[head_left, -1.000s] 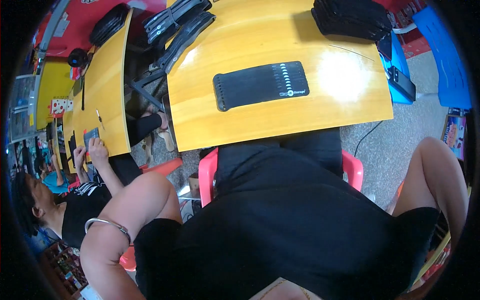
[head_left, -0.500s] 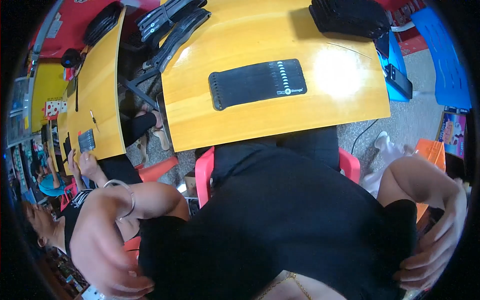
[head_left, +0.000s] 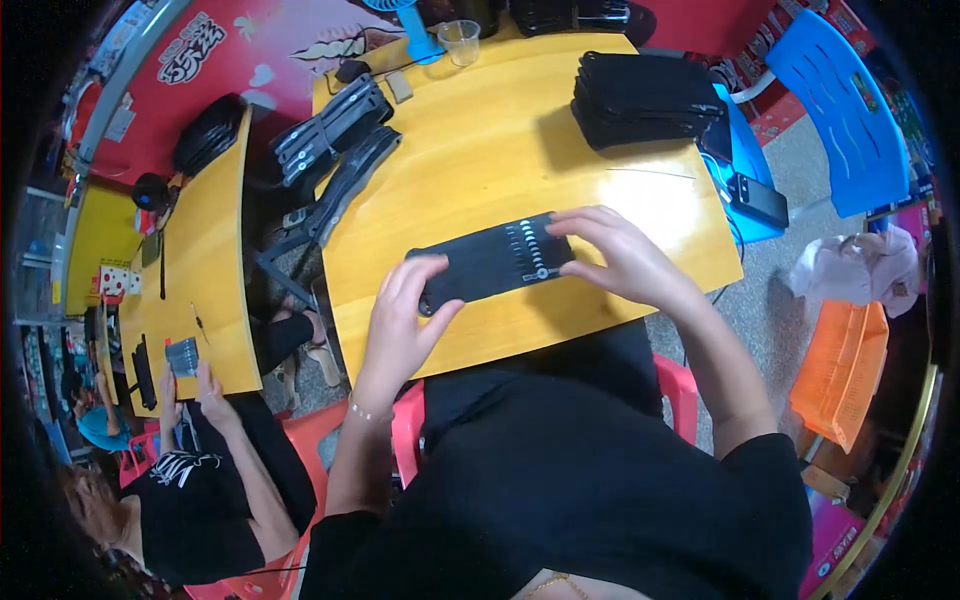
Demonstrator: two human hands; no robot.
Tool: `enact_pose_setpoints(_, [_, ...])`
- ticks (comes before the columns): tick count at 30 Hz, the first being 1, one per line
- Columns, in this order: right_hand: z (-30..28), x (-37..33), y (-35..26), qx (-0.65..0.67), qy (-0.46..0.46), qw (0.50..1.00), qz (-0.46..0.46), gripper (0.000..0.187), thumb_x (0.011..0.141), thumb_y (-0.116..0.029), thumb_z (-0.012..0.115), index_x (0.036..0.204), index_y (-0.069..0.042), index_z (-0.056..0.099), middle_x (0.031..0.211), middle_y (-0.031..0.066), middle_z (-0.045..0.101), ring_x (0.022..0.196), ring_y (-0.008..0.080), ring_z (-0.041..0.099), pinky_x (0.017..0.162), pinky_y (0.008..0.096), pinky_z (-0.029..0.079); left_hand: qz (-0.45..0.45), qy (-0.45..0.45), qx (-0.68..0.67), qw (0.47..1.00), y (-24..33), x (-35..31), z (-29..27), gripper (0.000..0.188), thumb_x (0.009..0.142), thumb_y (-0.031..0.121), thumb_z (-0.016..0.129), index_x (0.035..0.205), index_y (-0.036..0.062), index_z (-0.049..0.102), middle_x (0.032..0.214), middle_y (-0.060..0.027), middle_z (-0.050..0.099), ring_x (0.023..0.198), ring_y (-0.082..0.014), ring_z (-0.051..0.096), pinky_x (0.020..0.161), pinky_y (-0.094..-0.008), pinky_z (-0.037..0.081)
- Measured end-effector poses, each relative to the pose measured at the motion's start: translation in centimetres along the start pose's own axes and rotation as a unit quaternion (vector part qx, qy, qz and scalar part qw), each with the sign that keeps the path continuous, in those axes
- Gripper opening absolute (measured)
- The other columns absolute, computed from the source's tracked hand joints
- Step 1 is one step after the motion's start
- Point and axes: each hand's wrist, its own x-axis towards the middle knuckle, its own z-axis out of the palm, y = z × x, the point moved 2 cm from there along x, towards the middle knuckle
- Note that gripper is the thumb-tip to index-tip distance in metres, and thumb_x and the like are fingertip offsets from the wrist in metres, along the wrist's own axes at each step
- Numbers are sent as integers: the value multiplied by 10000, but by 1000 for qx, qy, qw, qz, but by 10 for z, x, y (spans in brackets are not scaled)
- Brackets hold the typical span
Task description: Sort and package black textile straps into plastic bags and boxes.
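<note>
A flat black rectangular piece [head_left: 480,268] lies on the yellow table in front of me. It looks like overlapping straps, with a row of white crescent marks near its right end. My left hand [head_left: 400,310] is at its left end, thumb and fingers spread over the corners and partly covering that edge. Over the right end, my right hand [head_left: 620,258] has its fingers at the far corner and its thumb at the near one. Both hands have their fingers apart; whether they press on the piece is hard to tell.
A thick stack of black pieces [head_left: 645,100] stands at the back right, with grey-black bundles [head_left: 335,125] at the left edge. Farther back are a clear cup [head_left: 460,42] and blue fan [head_left: 415,35]. Another person [head_left: 215,490] works at the left table. An orange basket [head_left: 838,370] stands right.
Both my hands have come up from beside my body to the two ends of the black piece. The view has shifted, showing more of the table's far side.
</note>
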Motion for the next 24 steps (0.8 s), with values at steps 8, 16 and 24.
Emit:
enact_pose_setpoints(8, [39,41,17,-104,-50,991,66,806,533,-199,864,1234,-51,495,1172,179,514,1122,335,477,978,393,401,-71,26,116,990,-50,19,25,970,541,348,860,1310,-30,406,1201,-197,476,1152,-357,444,977,-433,378])
enact_pose_setpoints(16, [31,54,33,-46,-35,991,125,598,577,-198,857,1071,-29,565,1050,165,534,996,309,546,863,361,474,-73,48,99,991,-60,24,20,895,517,275,886,1238,-43,462,1072,-180,471,1006,-316,496,893,-393,437])
enact_pose_setpoints(24, [40,46,35,-45,46,965,253,196,802,-154,699,932,-21,633,828,122,652,763,221,630,708,316,515,-226,131,-131,956,-88,6,34,515,705,90,791,1130,-41,532,860,-67,566,626,-98,552,565,-227,485])
